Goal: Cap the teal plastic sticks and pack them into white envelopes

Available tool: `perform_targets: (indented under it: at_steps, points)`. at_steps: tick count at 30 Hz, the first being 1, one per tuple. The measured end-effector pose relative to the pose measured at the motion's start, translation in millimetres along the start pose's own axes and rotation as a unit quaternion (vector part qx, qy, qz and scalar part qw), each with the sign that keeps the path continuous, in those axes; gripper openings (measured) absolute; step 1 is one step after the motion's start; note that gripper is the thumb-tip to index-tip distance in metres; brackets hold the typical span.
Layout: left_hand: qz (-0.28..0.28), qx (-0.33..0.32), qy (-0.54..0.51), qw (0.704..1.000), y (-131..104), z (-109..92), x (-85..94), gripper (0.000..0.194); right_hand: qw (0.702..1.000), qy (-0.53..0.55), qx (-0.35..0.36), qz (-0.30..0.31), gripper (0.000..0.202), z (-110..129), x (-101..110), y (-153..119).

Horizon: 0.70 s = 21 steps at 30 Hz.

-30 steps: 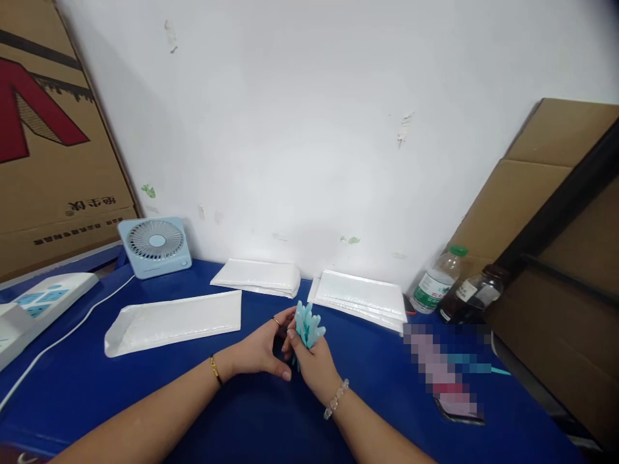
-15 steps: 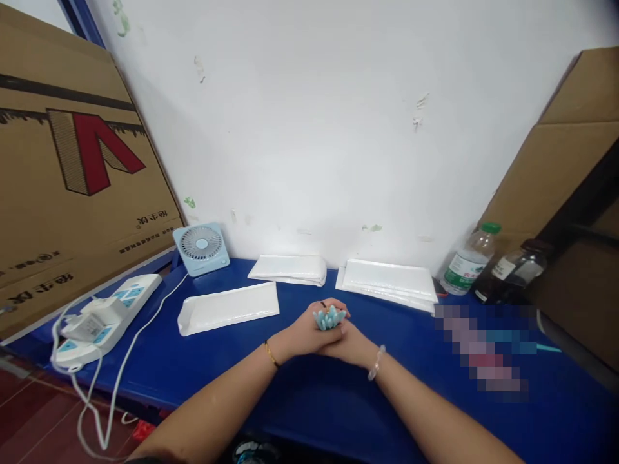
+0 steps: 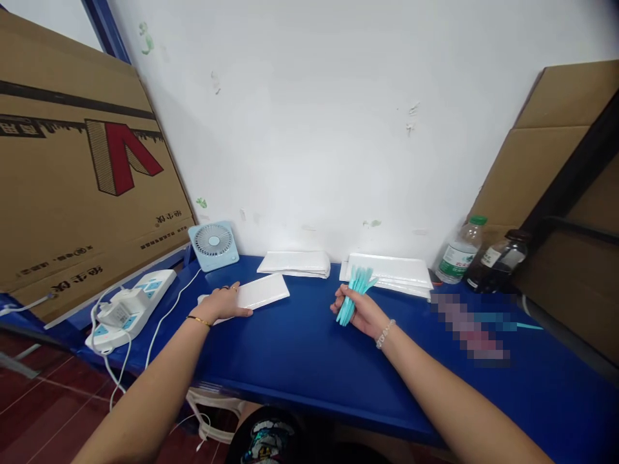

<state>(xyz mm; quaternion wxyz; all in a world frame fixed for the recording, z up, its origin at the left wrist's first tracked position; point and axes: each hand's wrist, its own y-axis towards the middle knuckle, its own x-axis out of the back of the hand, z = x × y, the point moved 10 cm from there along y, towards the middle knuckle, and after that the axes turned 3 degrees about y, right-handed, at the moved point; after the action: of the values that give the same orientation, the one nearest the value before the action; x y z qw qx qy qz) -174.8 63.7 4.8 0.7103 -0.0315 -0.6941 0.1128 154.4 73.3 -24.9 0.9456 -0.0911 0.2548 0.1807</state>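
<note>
We note the bundle of teal plastic sticks (image 3: 354,293) held upright and slightly fanned above the blue table (image 3: 300,348), right of centre and just in front of the right-hand stack of white pouches (image 3: 393,276). The right hand (image 3: 360,312) is clenched around the lower half of the bundle, fingers wrapped and thumb across, with the tips splaying out above the fist. We judge the sticks light, thin, stiff and smooth, so likely to slide against one another; a loose grip could let single pieces slip out at the bottom. Our best hold is at mid-length with the whole fist, as here, keeping the ends even. The left hand (image 3: 223,303) lies flat, palm down, on the near end of a single white pouch (image 3: 258,293), pinning it to the table; we cannot tell whether the fingers pinch its edge. The pouch looks soft, flat and flimsy, and we judge it best taken at the open end. Farther out: a second pouch stack (image 3: 294,263) by the wall, a small blue fan (image 3: 213,244), a power strip (image 3: 128,309) at the left, two bottles (image 3: 483,261) at the right, and cardboard sheets (image 3: 72,174) leaning on both sides.
</note>
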Motion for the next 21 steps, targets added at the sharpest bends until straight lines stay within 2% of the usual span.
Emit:
perform_targets:
  at_steps: [1, 3, 5, 8, 12, 13, 17, 21]
  points:
    - [-0.003, 0.001, 0.011, 1.000, -4, 2, -1.8, 0.101, 1.000, 0.011, 0.006, -0.026, 0.030, 3, 8, 2]
    - [-0.016, -0.018, 0.004, 1.000, -17, -15, -2.8, 0.099, 0.997, 0.007, 0.023, -0.076, 0.032, 10, 23, 3]
    - [-0.017, -0.092, -0.043, 0.995, -31, -54, -2.1, 0.100, 0.993, -0.008, 0.032, -0.110, 0.034, 16, 33, 2]
    - [-0.025, -0.167, -0.090, 0.981, -47, -104, 8.7, 0.102, 0.992, 0.004, 0.041, -0.116, 0.033, 22, 41, 1]
    - [-0.047, -0.306, -0.060, 0.949, -53, -172, 23.2, 0.120, 0.988, 0.026, 0.055, -0.143, 0.028, 30, 57, 1]
    - [-0.053, -0.322, -0.049, 0.944, -50, -187, 23.3, 0.122, 0.986, 0.031, 0.060, -0.152, 0.028, 32, 61, 1]
    - [-0.061, -0.265, -0.043, 0.961, -22, -230, 9.5, 0.128, 0.978, 0.040, 0.084, -0.188, 0.027, 41, 76, 1]
    - [-0.067, -0.219, -0.072, 0.971, -3, -252, -0.9, 0.121, 0.967, 0.038, 0.112, -0.224, 0.025, 54, 90, -3]
